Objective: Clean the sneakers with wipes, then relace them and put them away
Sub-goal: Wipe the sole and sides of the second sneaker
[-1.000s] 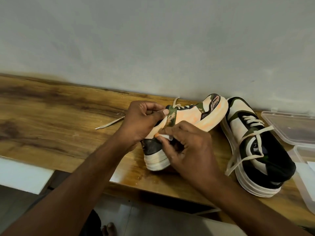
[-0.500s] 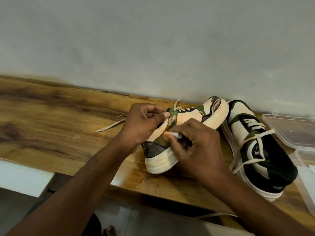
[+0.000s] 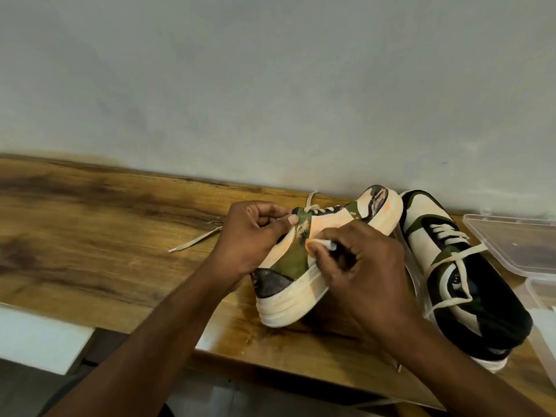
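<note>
Head view, one cam only.

Left hand [image 3: 252, 236]: fingers curled round collar/tongue edge of tipped sneaker [image 3: 325, 251], thumb pressed flat on green side panel. Likely purpose: steadies shoe on its side so outer wall faces up for working. Grip firm by look.

Right hand [image 3: 358, 266]: pinches small white item [image 3: 323, 243] against side panel, between thumb & forefinger, other fingers curled under. Wipe corner or lace tip, can't tell; most of it hidden in the fist.

Tipped sneaker: near centre of wooden table [image 3: 105, 236], heel near, toe far, sole facing right. Tilted up on sole edge, prob. to expose stained cream/orange wall. Laces partly threaded at far end. Loose lace end [image 3: 195, 240] trails left across table, just beyond left hand.

Second sneaker [image 3: 457, 272]: right of first, upright on sole, toe far, touching or just beside first shoe's sole, can't say which. Laces slack, not tied. Parked out of the way, presumably awaiting its turn.

Clear plastic box [image 3: 511, 245]: far right, cut off by frame edge. Contents not readable. Second clear piece nearer, also cropped; lid or tub, unclear.

Hidden/unclear: inner side of tipped shoe, eyelets under left hand, wipe pack (none seen). Table front edge partly behind forearms. Grey wall [image 3: 270, 85] fills far half.
</note>
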`<state>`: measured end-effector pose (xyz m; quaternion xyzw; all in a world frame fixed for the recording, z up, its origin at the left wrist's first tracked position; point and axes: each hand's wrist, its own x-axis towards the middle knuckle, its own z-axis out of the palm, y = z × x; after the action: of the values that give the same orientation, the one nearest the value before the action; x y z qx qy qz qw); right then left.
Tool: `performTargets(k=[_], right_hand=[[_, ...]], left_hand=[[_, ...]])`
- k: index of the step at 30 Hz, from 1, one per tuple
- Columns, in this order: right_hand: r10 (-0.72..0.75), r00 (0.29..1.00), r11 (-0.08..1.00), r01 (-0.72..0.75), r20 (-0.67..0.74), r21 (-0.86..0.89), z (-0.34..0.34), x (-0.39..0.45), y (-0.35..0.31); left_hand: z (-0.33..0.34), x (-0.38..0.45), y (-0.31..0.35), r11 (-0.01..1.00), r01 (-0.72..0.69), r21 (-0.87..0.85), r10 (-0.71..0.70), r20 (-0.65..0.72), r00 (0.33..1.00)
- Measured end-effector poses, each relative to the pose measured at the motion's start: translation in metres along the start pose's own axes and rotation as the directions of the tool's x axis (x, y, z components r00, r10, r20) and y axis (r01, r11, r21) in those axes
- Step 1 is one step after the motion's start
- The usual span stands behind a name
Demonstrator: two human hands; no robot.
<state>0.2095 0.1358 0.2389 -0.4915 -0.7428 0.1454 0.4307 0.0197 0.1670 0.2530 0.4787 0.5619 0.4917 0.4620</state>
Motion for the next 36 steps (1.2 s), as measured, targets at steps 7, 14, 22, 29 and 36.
performTargets(k=[7,14,22,29,36], right_hand=[[-0.119,0.989,0.991,0.112,0.089,0.075,0.02,-0.027,-0.032],[0.03,0.997,0.997,-0.034,-0.072,-0.063,-0.013,0.005,0.012],[-0.188,0.978,0.979,0.195,0.089,-0.068,0.013,-0.024,-0.022],[-0.003,0.994,0.999,-0.003,-0.11,-0.051,-0.002,0.0,0.006],[-0.181,0.981,0.977,0.188,0.071,-0.097,0.014,-0.021,-0.022]], left_hand=[[0.002,-0.001,-0.001,1.0,-0.029,0.009,0.029,-0.008,1.0],[0.011,-0.003,0.002,0.999,-0.019,0.027,0.019,-0.001,1.0],[0.008,-0.002,0.002,0.997,-0.056,0.06,0.054,0.037,0.998],[0.009,-0.002,0.002,0.996,-0.039,0.08,0.038,0.015,0.999],[0.008,-0.003,0.003,0.997,-0.055,0.056,0.053,0.035,0.998]])
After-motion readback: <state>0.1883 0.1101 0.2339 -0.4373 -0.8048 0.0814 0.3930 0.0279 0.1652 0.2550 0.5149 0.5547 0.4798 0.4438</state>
